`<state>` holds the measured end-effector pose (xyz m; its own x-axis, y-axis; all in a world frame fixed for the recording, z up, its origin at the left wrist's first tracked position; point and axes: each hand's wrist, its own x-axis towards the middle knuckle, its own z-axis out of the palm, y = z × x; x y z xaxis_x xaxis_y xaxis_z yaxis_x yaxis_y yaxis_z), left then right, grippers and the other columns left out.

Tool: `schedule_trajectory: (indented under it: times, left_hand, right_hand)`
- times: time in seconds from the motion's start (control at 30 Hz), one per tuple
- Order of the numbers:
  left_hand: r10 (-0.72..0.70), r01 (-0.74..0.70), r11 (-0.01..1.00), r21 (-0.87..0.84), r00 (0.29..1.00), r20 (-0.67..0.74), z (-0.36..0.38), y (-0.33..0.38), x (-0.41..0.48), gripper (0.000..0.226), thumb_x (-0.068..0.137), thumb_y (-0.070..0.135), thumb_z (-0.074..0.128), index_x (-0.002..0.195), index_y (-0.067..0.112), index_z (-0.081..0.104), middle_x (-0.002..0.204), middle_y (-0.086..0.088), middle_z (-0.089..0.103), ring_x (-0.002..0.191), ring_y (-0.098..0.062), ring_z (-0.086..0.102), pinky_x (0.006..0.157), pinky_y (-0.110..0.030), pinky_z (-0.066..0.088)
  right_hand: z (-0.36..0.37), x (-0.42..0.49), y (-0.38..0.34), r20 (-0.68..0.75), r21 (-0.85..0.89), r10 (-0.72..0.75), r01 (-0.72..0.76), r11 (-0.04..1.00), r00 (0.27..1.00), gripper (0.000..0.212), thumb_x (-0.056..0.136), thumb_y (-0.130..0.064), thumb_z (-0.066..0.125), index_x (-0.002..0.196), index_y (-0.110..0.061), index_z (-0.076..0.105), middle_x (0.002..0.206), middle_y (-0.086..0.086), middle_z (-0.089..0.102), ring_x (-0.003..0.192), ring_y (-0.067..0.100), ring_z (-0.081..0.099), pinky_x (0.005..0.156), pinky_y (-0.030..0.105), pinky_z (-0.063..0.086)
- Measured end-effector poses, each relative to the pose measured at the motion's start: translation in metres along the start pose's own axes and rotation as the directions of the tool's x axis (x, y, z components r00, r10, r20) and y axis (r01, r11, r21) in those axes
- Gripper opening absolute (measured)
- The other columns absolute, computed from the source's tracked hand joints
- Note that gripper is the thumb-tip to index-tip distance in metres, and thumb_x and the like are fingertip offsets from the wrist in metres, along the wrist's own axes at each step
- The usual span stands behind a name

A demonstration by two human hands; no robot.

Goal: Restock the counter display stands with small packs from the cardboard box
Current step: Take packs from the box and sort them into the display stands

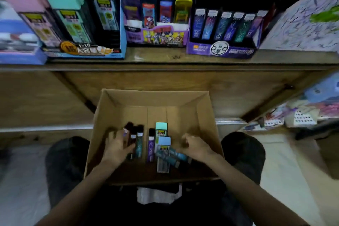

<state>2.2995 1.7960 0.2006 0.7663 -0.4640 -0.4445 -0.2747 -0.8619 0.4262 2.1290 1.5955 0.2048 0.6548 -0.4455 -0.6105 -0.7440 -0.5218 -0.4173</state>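
Observation:
An open cardboard box (pixel 205 115) rests on my lap, with several small packs lying on its floor. My left hand (pixel 117 146) reaches into the left side, fingers spread over dark packs (pixel 136 141); a firm grip is not visible. My right hand (pixel 194 146) is inside on the right with curled fingers, beside teal-and-blue packs (pixel 177 155). A mint-capped pack (pixel 161 129), a light-blue-capped pack (pixel 164 144) and a purple pack (pixel 150 149) lie between the hands. Display stands line the wooden counter above: pastel-capped packs (pixel 73 14), a purple cartoon stand (pixel 157 14), a dark constellation stand (pixel 225 29).
The wooden counter edge (pixel 165 64) runs across above the box. A patterned box (pixel 302 24) stands at the right, a blue stand (pixel 16 42) at the far left. Lower shelves with mixed goods (pixel 302 115) lie to the right. My knees flank the box.

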Motion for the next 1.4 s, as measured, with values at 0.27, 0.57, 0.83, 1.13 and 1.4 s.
schedule_trajectory:
  times: [0.27, 0.57, 0.83, 1.13, 1.4]
  left_hand:
    - [-0.074, 0.083, 0.990, -0.110, 0.994, 0.084, 0.017, -0.011, 0.015, 0.067, 0.080, 0.027, 0.073, 0.134, 0.010, 0.037, 0.136, -0.017, 0.035, 0.125, -0.032, 0.039, 0.103, -0.040, 0.033]
    - [-0.176, 0.176, 0.984, 0.018, 0.983, 0.052, 0.029, 0.005, 0.028, 0.081, 0.073, 0.051, 0.072, 0.131, 0.008, 0.036, 0.129, -0.013, 0.041, 0.117, -0.026, 0.043, 0.092, -0.035, 0.041]
    - [-0.264, 0.261, 0.950, -0.170, 0.964, 0.003, 0.039, 0.005, 0.026, 0.058, 0.080, 0.032, 0.071, 0.122, 0.001, 0.045, 0.121, -0.016, 0.050, 0.110, -0.029, 0.052, 0.089, -0.038, 0.045]
    - [-0.219, 0.241, 0.939, -0.247, 0.969, 0.112, 0.046, 0.011, 0.025, 0.028, 0.090, 0.020, 0.061, 0.114, 0.007, 0.059, 0.112, -0.013, 0.064, 0.104, -0.025, 0.060, 0.079, -0.031, 0.045]
    - [-0.031, 0.104, 0.906, -0.411, 0.983, 0.179, 0.029, 0.018, 0.016, 0.017, 0.098, 0.021, 0.044, 0.107, 0.009, 0.052, 0.104, -0.010, 0.062, 0.095, -0.018, 0.061, 0.071, -0.026, 0.047]
  right_hand:
    - [0.057, 0.015, -0.003, 0.002, -0.234, 0.061, -0.059, 0.970, 0.998, 0.077, 0.075, -0.048, 0.070, 0.134, -0.017, 0.031, 0.135, 0.010, 0.038, 0.123, 0.028, 0.041, 0.093, 0.039, 0.043]
    - [0.055, 0.013, -0.001, 0.096, 0.150, -0.043, 0.029, 0.988, 0.994, 0.051, 0.082, -0.024, 0.070, 0.127, -0.013, 0.050, 0.129, 0.007, 0.056, 0.117, 0.018, 0.053, 0.094, 0.026, 0.045]
    - [0.049, 0.016, 0.004, 0.018, 0.344, 0.055, -0.058, 0.937, 0.998, 0.041, 0.080, -0.028, 0.072, 0.114, -0.016, 0.055, 0.118, 0.001, 0.061, 0.105, 0.013, 0.058, 0.085, 0.023, 0.047]
    - [0.046, 0.014, 0.002, -0.034, 0.463, 0.049, -0.028, 0.886, 0.998, 0.029, 0.077, -0.029, 0.074, 0.097, -0.025, 0.053, 0.096, -0.011, 0.059, 0.084, 0.001, 0.057, 0.064, 0.013, 0.044]
    - [0.022, -0.004, -0.008, -0.141, 0.725, 0.046, 0.071, 0.685, 0.989, 0.029, 0.082, -0.020, 0.069, 0.109, -0.019, 0.059, 0.105, -0.004, 0.065, 0.095, 0.005, 0.061, 0.073, 0.013, 0.047]
